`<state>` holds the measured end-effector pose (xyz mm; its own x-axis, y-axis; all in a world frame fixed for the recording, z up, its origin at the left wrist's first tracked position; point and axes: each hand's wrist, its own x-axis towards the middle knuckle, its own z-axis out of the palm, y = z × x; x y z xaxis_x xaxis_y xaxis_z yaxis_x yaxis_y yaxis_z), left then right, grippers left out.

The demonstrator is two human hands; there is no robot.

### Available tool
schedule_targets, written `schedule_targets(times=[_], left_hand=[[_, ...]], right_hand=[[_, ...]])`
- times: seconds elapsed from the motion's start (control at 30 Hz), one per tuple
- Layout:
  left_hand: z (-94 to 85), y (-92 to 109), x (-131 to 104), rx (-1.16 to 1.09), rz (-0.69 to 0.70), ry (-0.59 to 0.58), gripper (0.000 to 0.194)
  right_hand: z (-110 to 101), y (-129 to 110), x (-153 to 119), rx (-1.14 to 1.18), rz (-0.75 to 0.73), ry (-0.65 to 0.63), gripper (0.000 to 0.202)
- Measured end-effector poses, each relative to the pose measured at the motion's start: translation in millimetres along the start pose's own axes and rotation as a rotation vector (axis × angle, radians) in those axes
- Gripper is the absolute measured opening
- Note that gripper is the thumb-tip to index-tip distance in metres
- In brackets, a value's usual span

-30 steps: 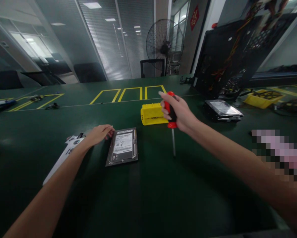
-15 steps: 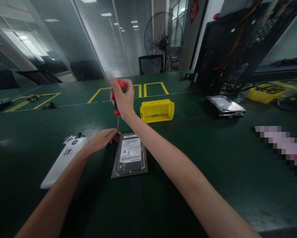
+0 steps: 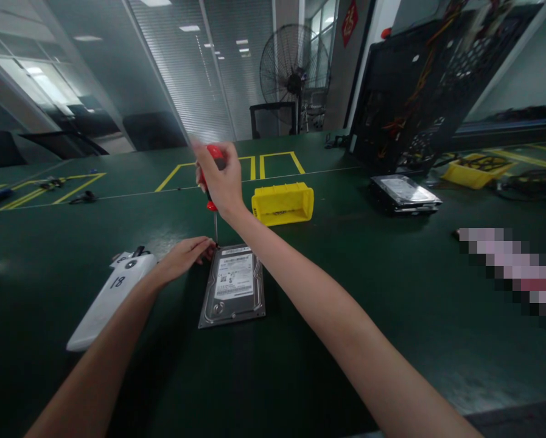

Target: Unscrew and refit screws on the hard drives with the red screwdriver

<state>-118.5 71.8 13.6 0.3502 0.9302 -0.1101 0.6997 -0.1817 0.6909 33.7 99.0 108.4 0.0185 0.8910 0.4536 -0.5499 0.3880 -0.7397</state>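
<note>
A: Take the hard drive [image 3: 234, 277] as landmark, lying flat and label up on the worktop [image 3: 341, 225]. Anything left of it?

B: Farthest out on that side, near the drive but apart from it, a white case [image 3: 117, 289] marked 18, partly hidden behind the left forearm.

A: And next?

B: At the drive's far left corner, the left hand [image 3: 185, 258], fingers bent and drawn narrow. Cannot tell whether pinching something small or only steadying the edge.

A: Above that corner?

B: A red-and-black screwdriver [image 3: 215, 152], shaft pointing down to the corner, held in the right hand [image 3: 227, 185] with fingers wrapped round the handle. Cannot tell whether seated at the tip; too small to see.

A: Any risk there?

B: Could skid off the corner if pressed at a slant or poorly seated, then jab the left fingertips, being so close to the tip. Might also slide or swivel the drive, given a sideways push and loose bracing.

A: Farther right?

B: Just beyond the drive's far right corner, a yellow bin [image 3: 284, 193] with small dark bits inside, too tiny to identify. Well right of the drive, a stack of hard drives [image 3: 405, 191].
</note>
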Motion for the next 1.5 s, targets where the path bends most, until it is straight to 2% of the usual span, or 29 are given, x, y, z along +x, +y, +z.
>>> schedule_targets(times=[0.1,0.33,0.47,0.6,0.7,0.8,0.97,1.03,1.1,1.17,1.27,1.4,1.5], left_hand=[[-0.2,4,-1,0.006,-0.004,-0.007,0.036],[0.3,4,-1,0.002,-0.001,0.012,0.034],[0.2,4,-1,-0.017,0.004,0.004,0.032],[-0.2,4,-1,-0.041,-0.004,0.009,0.033],[-0.8,3,-2,-0.049,-0.013,0.006,0.035],[-2.0,5,-2,-0.057,-0.019,0.016,0.036],[-5.1,13,-4,-0.078,-0.030,0.102,0.038],[-5.9,16,-5,-0.105,-0.023,0.118,0.040],[-6.6,17,-6,-0.128,-0.002,0.088,0.041],[-7.6,19,-8,-0.136,0.026,0.037,0.041],[-10.4,20,-10,-0.110,0.049,-0.022,0.039],[-13.2,20,-12,0.070,0.095,-0.041,0.034],[-12.6,20,-12,0.190,0.103,-0.028,0.036]], right_hand=[[3,-2,-3,0.041,-0.082,0.086,0.043],[7,2,-4,0.024,-0.172,0.071,0.040],[7,6,-4,0.000,-0.175,0.058,0.037],[5,4,-4,-0.036,-0.176,-0.044,0.032],[3,0,-2,-0.027,-0.164,-0.192,0.027],[2,-4,-2,0.054,-0.116,-0.312,0.032],[2,-1,-5,0.018,-0.035,-0.176,0.052],[1,0,-4,0.024,-0.013,-0.148,0.048],[-1,2,-3,0.086,-0.016,-0.161,0.039],[-2,3,0,0.145,-0.011,-0.235,0.032],[-3,5,1,0.127,0.011,-0.290,0.039],[-1,6,-2,0.002,0.033,-0.236,0.062],[2,6,-4,0.016,0.039,-0.265,0.053]])
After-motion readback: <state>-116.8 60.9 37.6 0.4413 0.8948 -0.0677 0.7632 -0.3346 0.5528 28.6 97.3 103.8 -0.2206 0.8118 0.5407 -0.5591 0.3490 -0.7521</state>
